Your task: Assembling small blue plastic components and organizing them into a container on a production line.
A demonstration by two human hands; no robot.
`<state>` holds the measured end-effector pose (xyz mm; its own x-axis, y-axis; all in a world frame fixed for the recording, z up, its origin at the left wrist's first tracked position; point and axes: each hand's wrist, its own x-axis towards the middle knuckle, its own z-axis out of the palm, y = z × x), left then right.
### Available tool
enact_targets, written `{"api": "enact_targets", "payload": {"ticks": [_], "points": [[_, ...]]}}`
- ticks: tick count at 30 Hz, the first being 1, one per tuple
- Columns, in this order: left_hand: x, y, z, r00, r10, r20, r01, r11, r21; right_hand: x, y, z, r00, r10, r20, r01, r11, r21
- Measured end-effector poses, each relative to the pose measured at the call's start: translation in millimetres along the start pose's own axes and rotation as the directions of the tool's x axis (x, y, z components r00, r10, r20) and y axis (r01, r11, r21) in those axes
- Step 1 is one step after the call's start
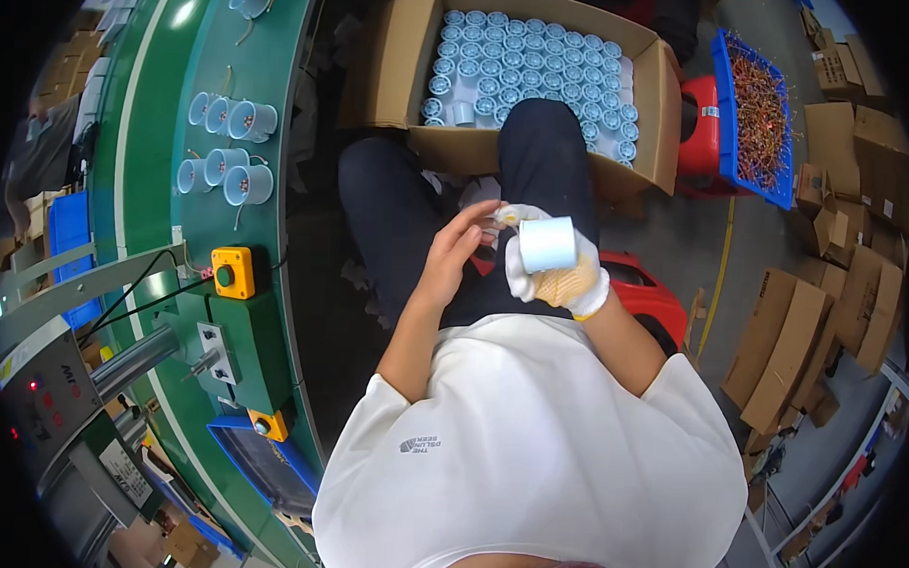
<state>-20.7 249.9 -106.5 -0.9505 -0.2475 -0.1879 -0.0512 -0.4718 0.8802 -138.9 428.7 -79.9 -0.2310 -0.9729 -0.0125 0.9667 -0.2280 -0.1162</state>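
A light-blue plastic cup-shaped housing (548,244) is held on its side in front of my lap by my right hand (565,283), which wears a white glove with yellowish palm patches. The gloved fingers wrap around it from below and the left. My bare left hand (454,249) comes up beside its left end. Those fingertips are drawn together against the gloved fingertips; anything between them is too small to make out. Beyond my knees stands an open cardboard box (397,67) with rows of similar blue housings (527,71).
On the green workbench (283,28) at left stand several blue housings (250,122) with wires. Nearer are a yellow button box (233,273) and a metal fixture (212,356). A blue tray of wires (726,103) rests on a red stool (698,132). Cardboard boxes (783,336) lie right.
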Motion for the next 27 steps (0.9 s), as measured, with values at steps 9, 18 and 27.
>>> {"api": "enact_targets", "payload": {"ticks": [9, 18, 27], "points": [[-12, 22, 13, 0.997, 0.081, 0.001, -0.081, 0.996, 0.023, -8, 7, -6, 0.999, 0.013, 0.029, -0.017, 0.992, 0.122], [-19, 64, 36, 0.972, 0.204, 0.119, -0.235, 0.881, 0.410, -5, 5, 5, 0.999, -0.012, 0.045, 0.009, 0.997, 0.073], [-28, 87, 74, 0.901, 0.332, 0.280, -0.427, 0.797, 0.427, -28, 13, -26, 0.996, -0.015, -0.084, 0.030, 0.982, 0.185]]}}
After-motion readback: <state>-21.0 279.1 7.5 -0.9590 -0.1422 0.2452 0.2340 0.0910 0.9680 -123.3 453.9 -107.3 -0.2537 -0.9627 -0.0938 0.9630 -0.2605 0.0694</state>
